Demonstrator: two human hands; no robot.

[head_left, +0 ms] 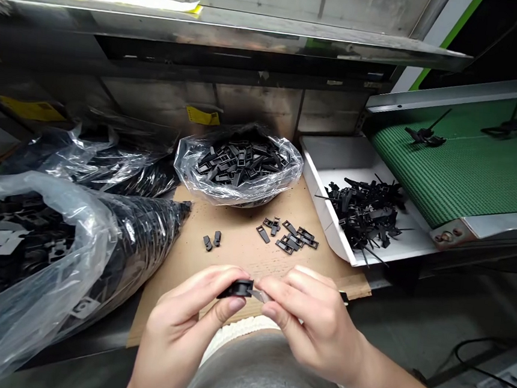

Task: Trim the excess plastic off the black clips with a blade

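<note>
My left hand (185, 308) pinches a small black plastic part (242, 287) between thumb and fingers, above the front edge of the cardboard. My right hand (320, 314) is closed around a utility knife (259, 294). Its grey blade shows between finger and thumb and points left, its tip at the part's right end; most of the handle is hidden in my palm. Beyond my hands, several black plastic pieces (293, 240) lie loose on the cardboard (215, 275). Two smaller black pieces (211, 240) lie further left.
A plastic-lined container (294, 167) of black parts stands at the back. Large clear bags (102, 222) of parts fill the left. On the right, a white tray (324, 215) holds tangled parts beside a green conveyor belt (478, 171). A metal shelf (254, 36) crosses above.
</note>
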